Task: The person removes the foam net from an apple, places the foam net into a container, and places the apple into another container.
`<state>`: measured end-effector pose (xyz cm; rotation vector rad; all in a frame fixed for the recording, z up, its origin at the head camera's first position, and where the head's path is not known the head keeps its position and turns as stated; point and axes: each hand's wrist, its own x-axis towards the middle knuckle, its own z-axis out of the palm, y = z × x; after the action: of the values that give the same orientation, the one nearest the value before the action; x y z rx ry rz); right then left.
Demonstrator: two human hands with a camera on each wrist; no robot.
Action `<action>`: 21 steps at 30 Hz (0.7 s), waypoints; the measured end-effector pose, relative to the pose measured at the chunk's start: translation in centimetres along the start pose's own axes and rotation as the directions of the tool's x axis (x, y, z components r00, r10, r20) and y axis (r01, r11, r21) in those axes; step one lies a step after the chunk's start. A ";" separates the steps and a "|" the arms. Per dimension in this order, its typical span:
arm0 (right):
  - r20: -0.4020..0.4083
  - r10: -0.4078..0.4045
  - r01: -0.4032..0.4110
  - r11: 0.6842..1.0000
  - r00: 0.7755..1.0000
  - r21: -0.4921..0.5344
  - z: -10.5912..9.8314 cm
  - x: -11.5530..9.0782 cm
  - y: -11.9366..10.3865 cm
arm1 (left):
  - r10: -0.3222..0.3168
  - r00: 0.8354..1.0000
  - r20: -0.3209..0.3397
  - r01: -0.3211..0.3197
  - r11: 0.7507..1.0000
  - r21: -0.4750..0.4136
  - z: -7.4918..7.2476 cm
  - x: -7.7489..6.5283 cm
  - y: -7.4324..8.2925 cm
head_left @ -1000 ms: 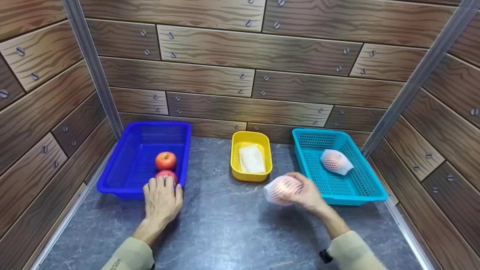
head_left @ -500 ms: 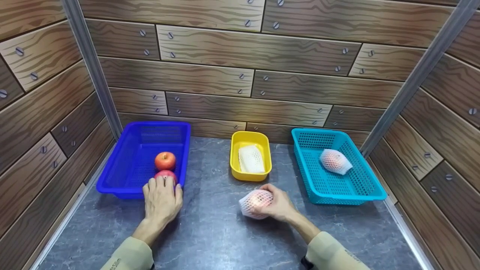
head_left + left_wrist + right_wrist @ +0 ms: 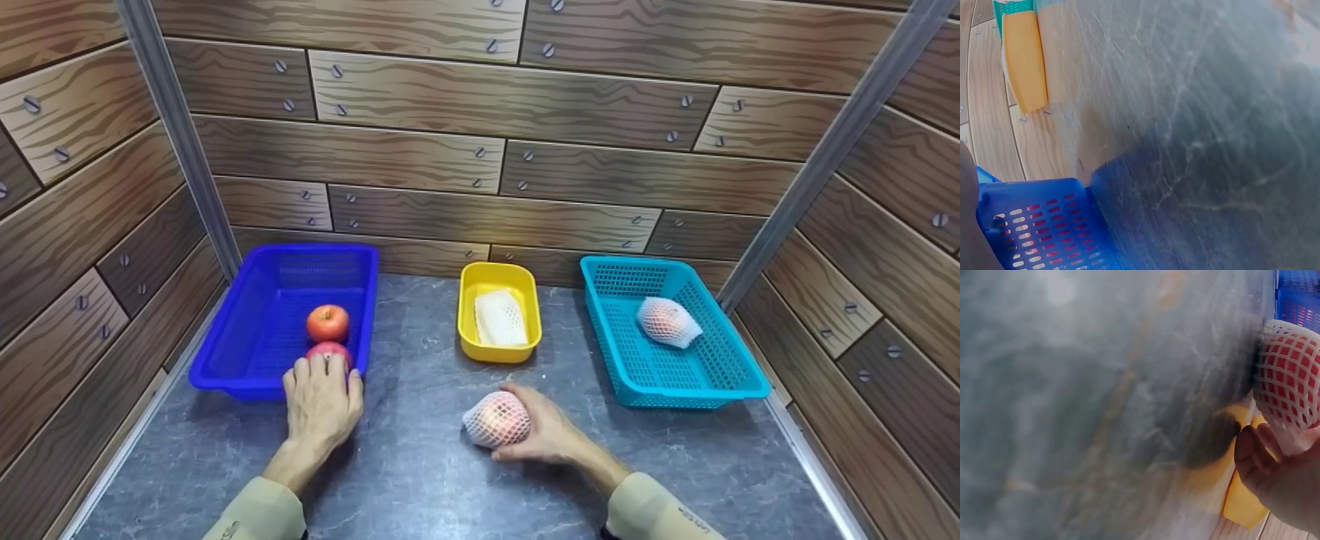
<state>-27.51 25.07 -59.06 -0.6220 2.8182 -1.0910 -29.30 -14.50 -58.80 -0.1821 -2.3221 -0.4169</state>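
Blue basket [image 3: 259, 330]: near rim partly hidden beneath left hand [image 3: 322, 397]. Left fingers: whether clamped, cannot tell. Right hand [image 3: 551, 435]: fingers and thumb clamped round netted apple [image 3: 496, 420], cut off in right wrist view. Red apple [image 3: 328, 352]: near side covered by left fingertips.

Here at the fingers [image 3: 519, 391] of the right hand [image 3: 553, 433], red fruit [image 3: 501, 418] shows through white diamond netting [image 3: 474, 426], with a yellow tub [image 3: 499, 353] beyond those fingers and a turquoise, grid-pierced basket [image 3: 690, 375] off to their right! Across at the left hand [image 3: 321, 401], a red apple [image 3: 328, 350] meets its fingers, an orange-red apple [image 3: 328, 324] sits just past them, and a deep blue basket [image 3: 259, 330] surrounds both (grey tabletop [image 3: 412, 487] beneath, marbled with pale veins).
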 end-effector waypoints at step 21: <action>-0.067 0.044 -0.043 0.999 0.997 0.014 0.8 -0.8 -0.5 | -0.017 1.000 0.018 0.017 1.000 -0.011 -0.2 0.1 0.2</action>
<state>-26.50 24.57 -59.40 -0.5295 2.8650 -1.1418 -29.14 -14.39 -58.55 -0.1723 -2.3412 -0.4382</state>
